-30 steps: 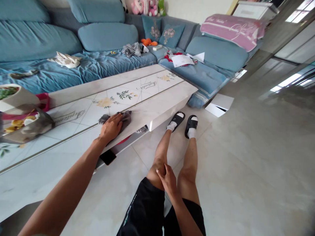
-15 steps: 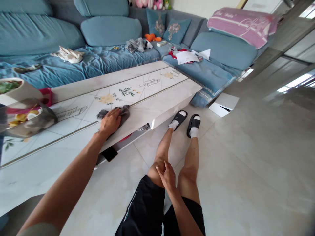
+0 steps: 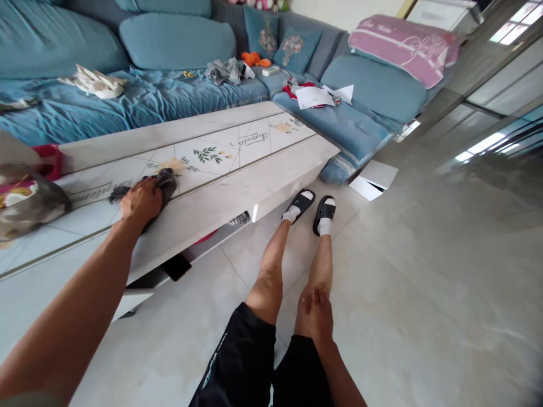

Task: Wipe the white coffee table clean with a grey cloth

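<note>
My left hand [image 3: 142, 200] presses a dark grey cloth [image 3: 167, 183] onto the top of a long white coffee table [image 3: 254, 181]. Its fingers rest over the bunched cloth, which sticks out on both sides of the hand. The tabletop has flower patterns and lettering under the cloth. My right hand [image 3: 319, 316] lies on my right knee with nothing in it, its fingers stretched over the skin. Left of the cloth on the table stands a clear bag [image 3: 38, 198] with colourful contents.
Behind the table runs a blue sofa [image 3: 178, 42] with clothes, papers [image 3: 314, 97] and cushions on it. A pink tray [image 3: 51, 161] sits at the table's left. A black phone-like object [image 3: 177, 267] juts from the shelf below. A white box [image 3: 373, 180] lies on the floor.
My left hand has slid the cloth leftward along the tabletop. My right hand has moved from the left knee to the right knee. The view has shifted slightly.
</note>
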`<state>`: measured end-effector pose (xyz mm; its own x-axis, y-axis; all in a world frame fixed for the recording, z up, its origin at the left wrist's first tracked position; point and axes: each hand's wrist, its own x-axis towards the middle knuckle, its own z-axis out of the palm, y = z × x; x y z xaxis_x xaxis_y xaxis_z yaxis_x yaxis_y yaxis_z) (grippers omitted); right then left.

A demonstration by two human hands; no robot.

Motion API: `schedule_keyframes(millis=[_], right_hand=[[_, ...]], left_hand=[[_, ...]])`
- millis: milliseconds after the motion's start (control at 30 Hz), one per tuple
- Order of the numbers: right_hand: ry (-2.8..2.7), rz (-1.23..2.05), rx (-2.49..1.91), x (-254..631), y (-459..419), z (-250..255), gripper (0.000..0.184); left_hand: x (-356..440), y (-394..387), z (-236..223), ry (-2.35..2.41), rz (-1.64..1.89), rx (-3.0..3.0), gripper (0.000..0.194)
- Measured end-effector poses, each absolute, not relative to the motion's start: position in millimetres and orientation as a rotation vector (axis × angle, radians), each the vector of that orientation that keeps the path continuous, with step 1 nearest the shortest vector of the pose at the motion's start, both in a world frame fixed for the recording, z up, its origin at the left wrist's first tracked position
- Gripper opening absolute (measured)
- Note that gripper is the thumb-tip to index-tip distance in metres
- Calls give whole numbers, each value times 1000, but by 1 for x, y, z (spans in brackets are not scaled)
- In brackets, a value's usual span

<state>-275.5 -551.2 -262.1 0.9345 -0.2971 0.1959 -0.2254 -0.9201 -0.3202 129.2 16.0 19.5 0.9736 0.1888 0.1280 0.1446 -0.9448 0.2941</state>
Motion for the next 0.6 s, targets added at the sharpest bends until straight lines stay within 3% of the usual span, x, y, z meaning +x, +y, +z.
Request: schedule_keyframes(millis=[200,433,600], right_hand=[[480,-280,-2816,-274,-547,-254,48],[573,-231,-2788,-282,-558,-259,64],[476,-150,-2832,-274,-555,-260,55]], left_hand=[[108,5,18,79,237,2790,75],[61,32,0,-119,257,2728,87],[100,-3,7,0,305,2702,107]])
